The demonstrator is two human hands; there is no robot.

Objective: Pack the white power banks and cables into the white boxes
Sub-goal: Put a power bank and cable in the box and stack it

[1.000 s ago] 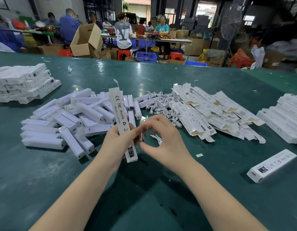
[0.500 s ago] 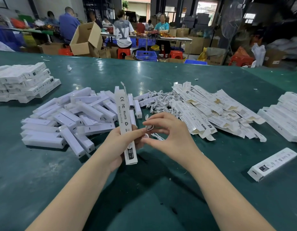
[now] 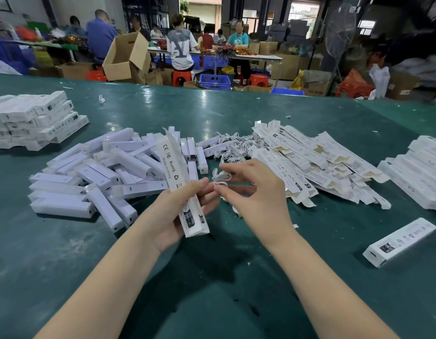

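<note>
My left hand (image 3: 177, 211) grips a long white box (image 3: 174, 172), held upright with its top flap open and its printed back facing me. My right hand (image 3: 256, 192) pinches a small coiled white cable (image 3: 221, 178) just right of the box. A heap of white power banks (image 3: 102, 172) lies on the green table to the left. More white cables (image 3: 232, 148) lie in a tangle behind my hands. Flat unfolded boxes (image 3: 310, 165) are piled to the right.
Filled boxes are stacked at the far left (image 3: 33, 118) and at the right edge (image 3: 417, 172). One closed box (image 3: 400, 241) lies alone at the near right. The green table (image 3: 212, 289) stretches toward me. People work at tables behind.
My right hand has lifted the coiled cable off the table and up beside the box. The left hand has raised the box a little and tilted it more upright.
</note>
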